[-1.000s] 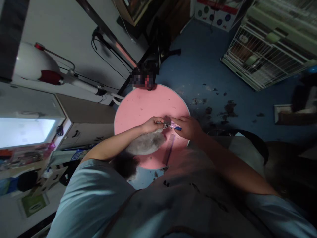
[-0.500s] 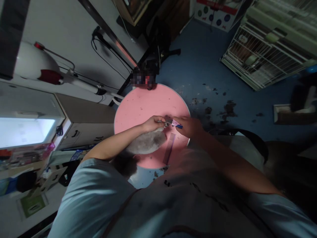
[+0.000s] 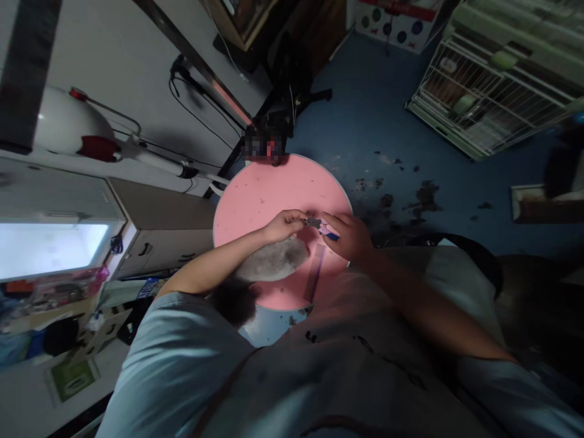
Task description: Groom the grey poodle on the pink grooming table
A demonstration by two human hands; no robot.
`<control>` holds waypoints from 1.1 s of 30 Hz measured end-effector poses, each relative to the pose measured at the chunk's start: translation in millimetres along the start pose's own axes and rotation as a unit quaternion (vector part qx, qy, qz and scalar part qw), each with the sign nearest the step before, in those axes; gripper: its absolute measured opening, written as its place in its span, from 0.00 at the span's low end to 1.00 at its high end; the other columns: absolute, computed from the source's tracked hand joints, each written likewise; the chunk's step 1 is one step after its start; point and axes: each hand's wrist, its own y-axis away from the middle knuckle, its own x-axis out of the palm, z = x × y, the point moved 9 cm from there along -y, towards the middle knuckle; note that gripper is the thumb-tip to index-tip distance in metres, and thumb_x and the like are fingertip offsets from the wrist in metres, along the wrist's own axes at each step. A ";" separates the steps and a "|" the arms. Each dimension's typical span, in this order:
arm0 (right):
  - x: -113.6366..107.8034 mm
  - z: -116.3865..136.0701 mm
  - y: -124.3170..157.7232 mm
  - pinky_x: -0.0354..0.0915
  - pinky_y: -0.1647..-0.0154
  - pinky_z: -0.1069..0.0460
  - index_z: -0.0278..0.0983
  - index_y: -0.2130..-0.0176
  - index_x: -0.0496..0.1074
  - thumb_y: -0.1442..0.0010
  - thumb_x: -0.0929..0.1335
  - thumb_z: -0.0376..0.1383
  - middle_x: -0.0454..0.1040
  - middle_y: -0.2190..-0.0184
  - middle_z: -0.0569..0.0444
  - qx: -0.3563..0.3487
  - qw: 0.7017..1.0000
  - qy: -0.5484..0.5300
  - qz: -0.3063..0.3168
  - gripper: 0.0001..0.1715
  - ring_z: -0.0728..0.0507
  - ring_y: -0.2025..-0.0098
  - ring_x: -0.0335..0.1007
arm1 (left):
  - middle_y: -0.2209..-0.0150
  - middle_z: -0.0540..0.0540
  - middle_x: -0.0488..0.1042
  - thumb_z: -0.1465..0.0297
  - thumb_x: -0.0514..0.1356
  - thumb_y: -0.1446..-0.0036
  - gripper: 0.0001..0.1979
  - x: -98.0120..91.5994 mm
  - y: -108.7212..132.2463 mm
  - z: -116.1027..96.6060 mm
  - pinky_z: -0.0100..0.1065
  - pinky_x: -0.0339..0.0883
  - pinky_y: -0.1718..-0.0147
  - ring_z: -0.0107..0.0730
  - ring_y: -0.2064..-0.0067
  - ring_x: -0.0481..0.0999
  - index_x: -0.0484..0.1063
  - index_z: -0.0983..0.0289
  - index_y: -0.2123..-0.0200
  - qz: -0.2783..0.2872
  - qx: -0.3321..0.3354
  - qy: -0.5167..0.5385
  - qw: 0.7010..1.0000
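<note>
A light grey furry body lies on the round pink table, partly under my left forearm; darker fur hangs at the near left edge. My left hand is closed in a pinch just above this fur, on something too small to make out. Facing it, my right hand grips a small pink and blue tool. Between the two hands is a small dark grey piece, close to the tool's tip. A purple-edged comb rests on the table nearer my body.
A metal pole and a dark pixelated object stand at the table's far edge. On the left are a white lamp-like device on an arm and a grey cabinet. A wire cage stands at upper right. Dark tufts lie on the blue floor.
The dark grey piece between my hands shows more clearly, and the tool has tilted slightly. Both hands have shifted only a little. The comb and the furry body look almost unchanged.
</note>
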 end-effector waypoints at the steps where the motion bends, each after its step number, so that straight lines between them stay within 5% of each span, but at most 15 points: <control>1: -0.8 0.7 -0.7 0.64 0.52 0.47 0.36 0.39 0.69 0.40 0.66 0.38 0.77 0.55 0.45 0.000 1.000 0.002 -0.002 0.31 0.38 0.55 0.71 | 0.83 0.44 0.66 0.76 0.58 0.53 0.04 -0.2 0.1 -0.3 0.23 0.53 0.81 0.17 0.82 0.60 0.72 0.68 0.71 0.000 0.002 0.000 1.000; 22: 4.0 -0.3 -1.4 0.66 0.57 0.51 0.42 0.38 0.69 0.40 0.67 0.39 0.79 0.52 0.49 0.079 0.995 -0.007 0.058 0.31 0.39 0.53 0.74 | 0.85 0.45 0.65 0.70 0.63 0.56 0.07 -3.9 -0.4 6.6 0.24 0.51 0.82 0.18 0.84 0.59 0.74 0.68 0.72 0.012 -0.002 0.002 1.000; 33: 8.0 -7.3 1.2 0.65 0.61 0.51 0.45 0.41 0.71 0.37 0.64 0.43 0.81 0.58 0.50 0.134 0.988 0.030 0.065 0.26 0.39 0.58 0.76 | 0.85 0.45 0.64 0.73 0.60 0.49 0.06 -5.5 0.1 9.9 0.25 0.48 0.82 0.19 0.84 0.57 0.75 0.70 0.70 -0.005 -0.023 -0.027 0.999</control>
